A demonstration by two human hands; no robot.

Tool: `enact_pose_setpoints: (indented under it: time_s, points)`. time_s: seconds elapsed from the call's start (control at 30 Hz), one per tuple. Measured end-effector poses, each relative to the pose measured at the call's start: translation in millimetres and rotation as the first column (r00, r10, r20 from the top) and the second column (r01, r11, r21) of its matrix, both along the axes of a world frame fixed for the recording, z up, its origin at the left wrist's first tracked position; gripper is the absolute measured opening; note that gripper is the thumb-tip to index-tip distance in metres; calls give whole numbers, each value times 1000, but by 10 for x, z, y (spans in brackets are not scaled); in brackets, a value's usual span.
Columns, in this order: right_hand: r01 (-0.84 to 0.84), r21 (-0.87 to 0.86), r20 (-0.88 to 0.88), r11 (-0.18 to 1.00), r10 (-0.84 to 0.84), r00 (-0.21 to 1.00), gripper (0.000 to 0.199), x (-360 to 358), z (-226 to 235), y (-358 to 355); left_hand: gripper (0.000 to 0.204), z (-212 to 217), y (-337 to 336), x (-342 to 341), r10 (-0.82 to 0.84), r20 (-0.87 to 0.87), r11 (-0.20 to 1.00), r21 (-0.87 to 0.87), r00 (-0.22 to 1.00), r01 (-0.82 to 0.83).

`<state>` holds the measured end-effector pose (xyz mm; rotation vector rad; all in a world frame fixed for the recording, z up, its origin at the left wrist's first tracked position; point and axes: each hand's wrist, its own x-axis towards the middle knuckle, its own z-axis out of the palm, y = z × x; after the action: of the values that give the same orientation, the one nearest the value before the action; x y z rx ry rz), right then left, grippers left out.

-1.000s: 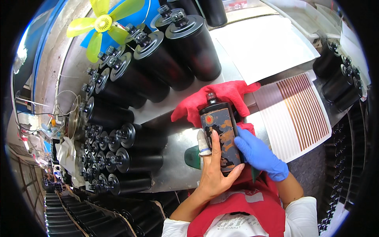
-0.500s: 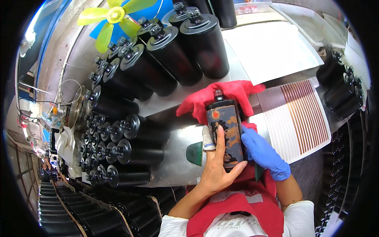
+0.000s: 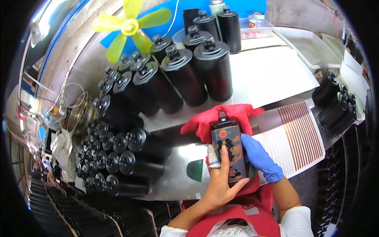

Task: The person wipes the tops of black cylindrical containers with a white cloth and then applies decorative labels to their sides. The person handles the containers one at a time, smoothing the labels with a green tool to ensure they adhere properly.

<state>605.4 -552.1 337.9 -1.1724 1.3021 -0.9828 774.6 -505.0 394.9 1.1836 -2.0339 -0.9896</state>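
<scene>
A black bottle (image 3: 229,139) with a clear stopper lies tilted on a red cloth (image 3: 197,124), its neck pointing away from me. Its front carries a dark label with copper patterns and a small red round mark. My bare left hand (image 3: 219,185) grips the left side and lower front, thumb and a finger over the label. One of its fingers wears a whitish cover. In a blue glove, my right hand (image 3: 261,158) closes on the right side, its fingertips partly hidden by the bottle. A dark green edge (image 3: 252,172) shows under that hand; its kind is unclear.
A green scraper-like piece (image 3: 194,170) lies on the metal table (image 3: 169,185). Several black bottles (image 3: 215,75) stand at the back left; others (image 3: 146,166) lie stacked at left. A copper-striped sheet (image 3: 300,138) is at right, white paper (image 3: 268,75) behind. A yellow-green fan (image 3: 129,27) stands far left.
The whole view has shifted, so the table's things appear lower in the picture. Both hands keep their hold on the bottle, with little change in their placement.
</scene>
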Motion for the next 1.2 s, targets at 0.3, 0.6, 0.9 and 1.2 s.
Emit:
enact_pose_setpoints:
  time_s: [0.3,0.6,0.9,1.2]
  points:
    - [-11,161,-1,987,11,1000,53,27,268,-81,104,-314,-270,255,100,-566,938,328,818,113]
    - [61,494,565,867,-374,735,74,-530,23,-121,85,-167,-346,167,-18,-291,1000,12,957,22]
    - [165,236,201,958,-214,956,66,-448,100,508,83,-208,-415,156,-4,-317,992,121,948,45]
    - [260,5,100,966,-259,961,36,-589,799,353,83,-267,-465,254,-7,-347,990,132,938,56]
